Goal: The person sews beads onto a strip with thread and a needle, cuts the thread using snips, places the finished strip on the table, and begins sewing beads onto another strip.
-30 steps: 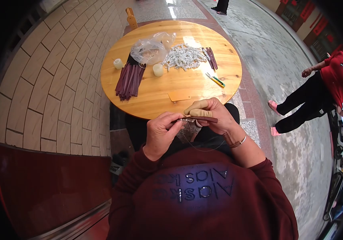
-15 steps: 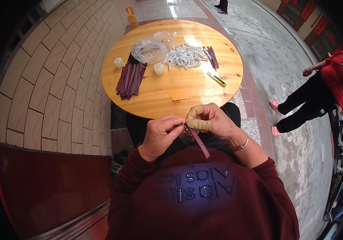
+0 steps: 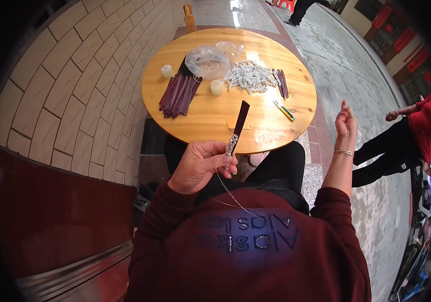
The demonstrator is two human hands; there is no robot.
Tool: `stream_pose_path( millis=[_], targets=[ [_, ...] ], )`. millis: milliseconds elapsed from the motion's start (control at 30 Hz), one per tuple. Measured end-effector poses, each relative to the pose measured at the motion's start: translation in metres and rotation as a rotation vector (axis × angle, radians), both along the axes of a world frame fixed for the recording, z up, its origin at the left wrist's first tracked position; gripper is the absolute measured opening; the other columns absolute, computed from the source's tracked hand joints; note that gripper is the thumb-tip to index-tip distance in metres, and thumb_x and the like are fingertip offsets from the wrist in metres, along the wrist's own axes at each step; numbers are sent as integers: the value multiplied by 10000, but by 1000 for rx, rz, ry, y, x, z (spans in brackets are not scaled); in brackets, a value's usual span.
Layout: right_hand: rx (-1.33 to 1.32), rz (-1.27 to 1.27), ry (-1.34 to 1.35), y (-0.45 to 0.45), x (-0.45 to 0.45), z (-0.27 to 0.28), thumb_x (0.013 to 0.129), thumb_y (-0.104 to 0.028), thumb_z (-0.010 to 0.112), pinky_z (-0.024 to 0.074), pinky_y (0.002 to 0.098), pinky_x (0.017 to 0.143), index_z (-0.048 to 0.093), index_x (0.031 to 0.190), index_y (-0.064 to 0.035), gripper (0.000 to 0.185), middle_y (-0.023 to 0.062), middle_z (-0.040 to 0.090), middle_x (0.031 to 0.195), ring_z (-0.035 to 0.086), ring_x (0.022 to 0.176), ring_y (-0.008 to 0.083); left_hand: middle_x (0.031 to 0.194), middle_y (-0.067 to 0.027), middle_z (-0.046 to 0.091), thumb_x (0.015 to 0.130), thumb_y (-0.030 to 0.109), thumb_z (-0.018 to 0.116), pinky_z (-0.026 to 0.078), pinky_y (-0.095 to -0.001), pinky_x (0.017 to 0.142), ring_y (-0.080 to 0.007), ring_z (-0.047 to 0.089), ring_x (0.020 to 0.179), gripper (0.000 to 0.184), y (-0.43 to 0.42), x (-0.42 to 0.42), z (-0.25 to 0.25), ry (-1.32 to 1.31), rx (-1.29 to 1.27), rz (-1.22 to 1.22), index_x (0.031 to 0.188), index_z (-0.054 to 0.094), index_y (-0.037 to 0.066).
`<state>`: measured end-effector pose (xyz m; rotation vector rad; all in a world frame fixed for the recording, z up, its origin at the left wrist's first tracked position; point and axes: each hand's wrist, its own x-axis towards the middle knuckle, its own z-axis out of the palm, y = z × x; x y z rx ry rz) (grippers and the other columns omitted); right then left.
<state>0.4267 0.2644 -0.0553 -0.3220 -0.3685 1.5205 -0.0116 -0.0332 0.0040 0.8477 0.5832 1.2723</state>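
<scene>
My left hand [image 3: 200, 165] is closed round a dark purple strip [image 3: 242, 117], pinched between thumb and fingers. The strip stands up at a slant above the table's near edge. Silver beads [image 3: 231, 145] lie along its lower part, by my fingertips. From this hand a thin clear thread [image 3: 230, 194] loops down in front of my sweater. My right hand [image 3: 346, 122] is raised far out to the right, away from the strip, its fingers curled together. Whatever they pinch is too small to make out.
On the round wooden table [image 3: 170, 126] are a bundle of purple strips [image 3: 179, 95], a plastic bag [image 3: 208, 61], a heap of silver beads [image 3: 250, 76], two thread spools [image 3: 216, 87], and yellow-green snips [image 3: 284, 110]. A person in red [image 3: 429, 121] stands at right.
My right hand has left the strip and swung far out to the right. My left hand keeps the strip, now turned upward with its beads showing. The view has shifted slightly.
</scene>
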Motion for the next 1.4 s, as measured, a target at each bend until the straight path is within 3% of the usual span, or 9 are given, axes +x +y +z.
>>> stream_pose_path(
  millis=[167, 267, 333, 433, 700, 767, 1100, 1267, 1400],
  targets=[
    [-366, -738, -505, -40, 235, -98, 923, -176, 446, 570, 329, 680, 559, 1000, 30, 247, 160, 637, 919, 642, 753, 233, 810, -85, 607, 847, 60, 609, 510, -217, 571, -132, 602, 688, 177, -6, -20, -6, -169, -69, 43, 990, 575, -37],
    [-963, -804, -2242, -166, 313, -134, 922, -335, 449, 547, 363, 667, 634, 974, -32, 359, 151, 663, 872, 648, 740, 270, 840, -70, 600, 858, 61, 596, 492, -179, 582, -112, 591, 712, 166, -7, -33, -18, -333, -115, 86, 1000, 563, -18],
    [-1250, -603, -2685, -243, 347, -136, 921, -441, 450, 531, 385, 659, 684, 956, -73, 437, 145, 680, 841, 651, 731, 295, 850, -67, 596, 866, 60, 586, 493, -173, 586, -109, 590, 722, 155, -8, -42, -25, -391, -115, 135, 999, 562, -17],
    [-1831, -322, -2518, -326, 305, -88, 902, -491, 466, 529, 367, 682, 687, 983, -114, 445, 96, 685, 940, 669, 865, 244, 836, -64, 611, 879, 63, 571, 513, -176, 610, -116, 608, 754, 152, -12, -57, -33, -487, -114, 230, 1010, 582, -14],
    [-1780, -577, -2658, -322, 313, -84, 917, -395, 483, 495, 302, 546, 707, 731, -61, 443, 93, 690, 759, 648, 635, 165, 894, -86, 627, 887, 54, 551, 541, -198, 636, -142, 629, 810, 150, -4, -35, -28, -355, -104, 271, 1023, 564, -8],
    [-647, -1441, -1018, -255, 314, -107, 897, -210, 560, 541, 330, 530, 634, 865, 52, 275, 120, 623, 739, 610, 595, 202, 940, -98, 635, 888, 62, 552, 538, -213, 641, -141, 630, 814, 158, 2, -24, -23, -250, -113, 295, 1037, 563, 9],
    [706, 170, -1291, -212, -189, 57, 823, -100, 673, 396, 197, 511, 626, 1044, -9, 243, -21, 430, 634, 454, 572, 56, 955, -12, 645, 869, 83, 609, 382, -180, 665, -25, 521, 812, 110, 10, 34, -9, -91, -164, 259, 979, 608, 78],
    [592, 523, -1202, -227, -232, 48, 816, -102, 679, 415, 229, 455, 616, 859, -3, 125, -19, 484, 575, 520, 475, 81, 851, 42, 588, 857, 57, 626, 391, -181, 699, -36, 506, 764, 88, 5, 40, -14, -137, -197, 205, 944, 614, 56],
    [670, 521, -1363, -226, -216, 59, 820, -97, 661, 413, 250, 450, 612, 751, -6, 125, 37, 558, 597, 544, 474, 106, 896, -49, 613, 710, 16, 715, 451, -269, 695, -144, 529, 792, 226, -3, 18, 3, 1069, 541, 810, 917, 626, 35]
  ],
)
